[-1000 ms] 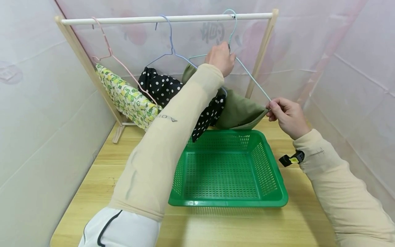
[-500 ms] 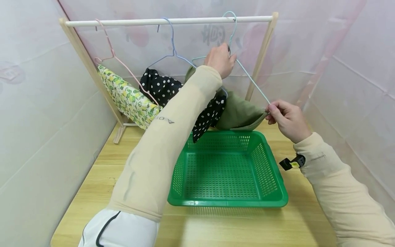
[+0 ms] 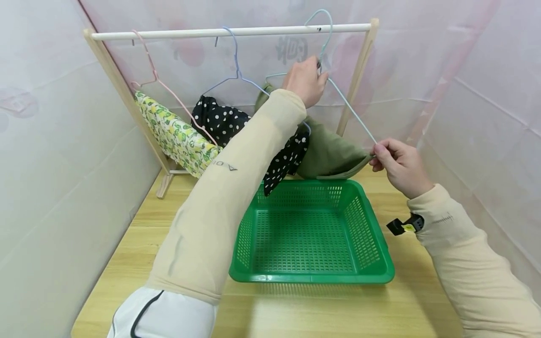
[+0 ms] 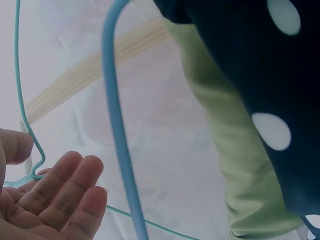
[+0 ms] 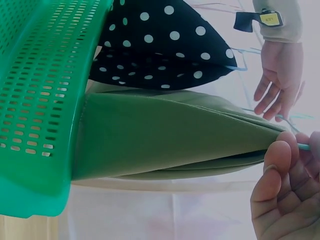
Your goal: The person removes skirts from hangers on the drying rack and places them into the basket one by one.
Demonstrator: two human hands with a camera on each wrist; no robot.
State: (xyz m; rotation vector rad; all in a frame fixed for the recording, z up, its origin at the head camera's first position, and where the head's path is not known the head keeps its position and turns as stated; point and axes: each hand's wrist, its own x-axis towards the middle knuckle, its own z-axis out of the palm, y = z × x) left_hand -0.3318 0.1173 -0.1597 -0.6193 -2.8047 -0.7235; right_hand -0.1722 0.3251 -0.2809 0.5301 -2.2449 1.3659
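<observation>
My left hand (image 3: 305, 82) pinches a mint-green wire hanger (image 3: 352, 110) just below its hook. My right hand (image 3: 399, 164) pinches the hanger's lower right corner together with the edge of an olive-green garment (image 3: 329, 152). In the right wrist view that garment (image 5: 175, 135) stretches sideways from the pinching fingertips (image 5: 280, 150). The hanger's hook stands up at the white rod (image 3: 270, 31); whether it still bears on the rod cannot be told. A blue hanger (image 4: 117, 115) passes close to the left hand (image 4: 60, 200) in the left wrist view.
A green plastic basket (image 3: 310, 278) stands on the wooden table (image 3: 338, 310) below the rack. A black polka-dot garment (image 3: 221, 116) hangs on the blue hanger, and a lemon-print garment (image 3: 173, 134) on a pink hanger (image 3: 177, 97) at left. My left sleeve hides part of both garments.
The mint-green hanger has shifted right and its hook has risen a little at the rod. Both hands have moved slightly right with it, drawing the olive-green garment's corner along.
</observation>
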